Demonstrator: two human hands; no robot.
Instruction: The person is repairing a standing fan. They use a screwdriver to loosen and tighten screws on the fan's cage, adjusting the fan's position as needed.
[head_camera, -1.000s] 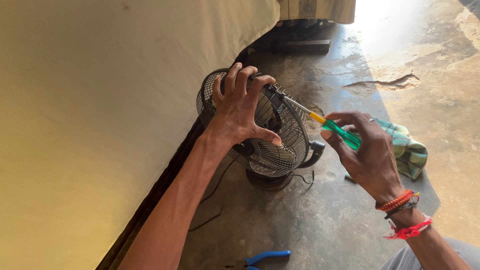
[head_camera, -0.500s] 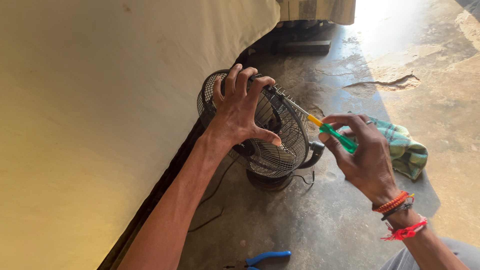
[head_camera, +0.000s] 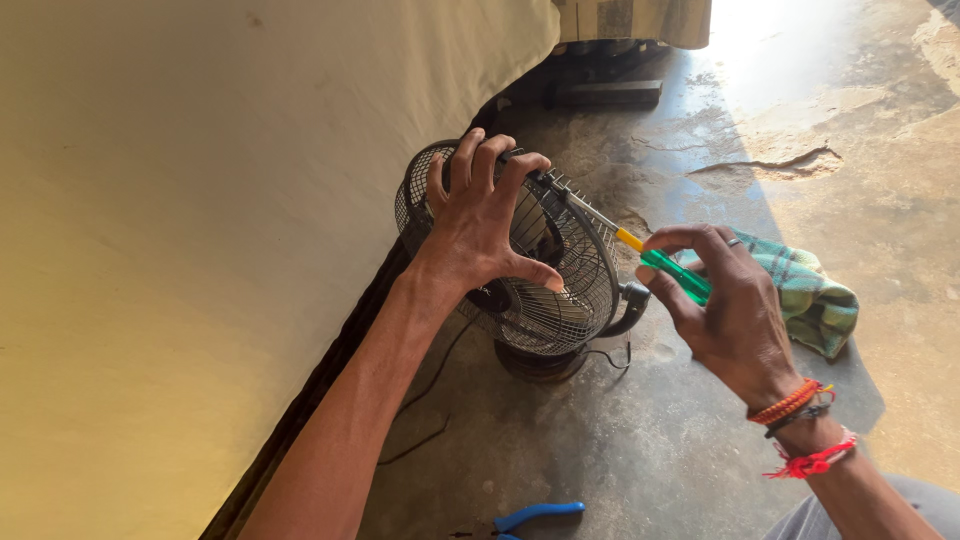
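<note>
A: Left hand (head_camera: 480, 225)?
B: Spread over top rim of small black fan (head_camera: 520, 270), fingers (head_camera: 468, 160) hooked across the wire grille, thumb pressed on the front mesh. Likely bracing the fan against the tool's push.

A: Right hand (head_camera: 725, 300)?
B: Pinching green-and-yellow screwdriver (head_camera: 660, 262), fingertips closed round the handle. Metal shaft angled up-left, tip at the grille rim just beside the left fingers. Looks aimed at a clip or screw there; exact fastener too small to tell.

A: Fan location?
B: Standing upright on concrete floor (head_camera: 640, 450), close against pale wall (head_camera: 200, 200), on its round base. Grille facing roughly toward the camera. Cord trailing along the floor near the wall.

A: Anything else around?
B: Green checked cloth (head_camera: 810, 295) bunched on floor behind right hand. Blue-handled pliers (head_camera: 535, 515) lying at bottom edge, well apart from the fan, within reach. Red and orange thread bands (head_camera: 800, 435) on right wrist. Cracked patch of floor further back, bright in sunlight.
</note>
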